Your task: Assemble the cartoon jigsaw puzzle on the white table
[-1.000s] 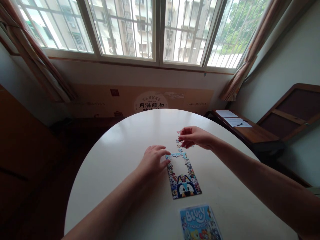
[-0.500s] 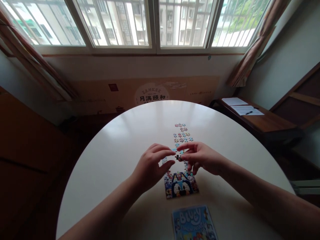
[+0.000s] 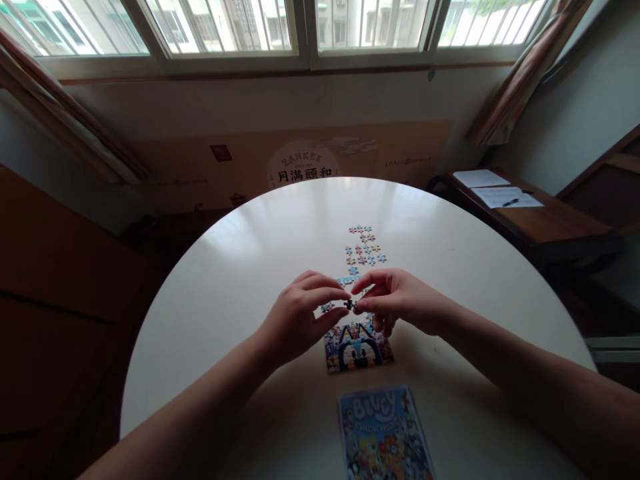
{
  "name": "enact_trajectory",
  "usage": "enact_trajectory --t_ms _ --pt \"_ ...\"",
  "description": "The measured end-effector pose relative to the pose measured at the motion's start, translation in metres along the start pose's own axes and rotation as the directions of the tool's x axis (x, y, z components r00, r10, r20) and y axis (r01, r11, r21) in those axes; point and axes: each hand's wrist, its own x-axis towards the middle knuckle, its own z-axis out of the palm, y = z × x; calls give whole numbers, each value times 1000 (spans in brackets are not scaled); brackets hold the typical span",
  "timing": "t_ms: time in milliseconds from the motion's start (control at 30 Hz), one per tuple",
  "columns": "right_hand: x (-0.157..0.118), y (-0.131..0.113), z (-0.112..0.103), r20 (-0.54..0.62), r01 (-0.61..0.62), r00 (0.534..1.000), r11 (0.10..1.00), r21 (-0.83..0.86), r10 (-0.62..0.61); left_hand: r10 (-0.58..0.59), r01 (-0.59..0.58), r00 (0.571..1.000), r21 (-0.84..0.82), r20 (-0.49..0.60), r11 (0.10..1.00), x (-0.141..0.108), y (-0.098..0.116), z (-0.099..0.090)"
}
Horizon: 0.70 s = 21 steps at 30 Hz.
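Between my two hands, above the puzzle, is a small dark puzzle piece [image 3: 349, 305]. My right hand [image 3: 407, 300] has it at the thumb tip, with the other fingers curled. My left hand [image 3: 295, 317] is at the piece's left side, thumb and fingers apart, holding nothing. Below them lies the partly assembled puzzle [image 3: 359, 350], its lower part showing a blue dog face; my hands hide some of its upper part. Loose puzzle pieces [image 3: 367, 250] lie in rows beyond my hands.
The round white table [image 3: 210, 280] carries a blue Bluey picture sheet [image 3: 385, 437] near its front edge. At the right, a wooden bench [image 3: 575, 220] holds papers [image 3: 505, 197] and a pen [image 3: 511, 203]. Windows and curtains are behind.
The view has tilted down, so more of the Bluey sheet shows. The dark piece has moved slightly left relative to my right fingers, nearer my left fingertips.
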Motion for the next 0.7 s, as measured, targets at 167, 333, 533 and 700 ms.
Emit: enact_trajectory --t_ms 167,333,533,700 --pt "-3 1 -5 -23 66 997 988 -139 -70 17 -18 1000 32 10 999 2 0 2" --pt "-5 4 -12 -20 348 903 757 -554 -429 -25 24 1000 71 5 997 2 -4 5" --pt "-13 6 -5 135 522 743 441 -731 -656 -67 71 996 79 -52 994 2 -4 2" --pt "-17 6 0 177 510 678 284 -812 -713 -115 117 992 48 -49 992 2 -2 1"
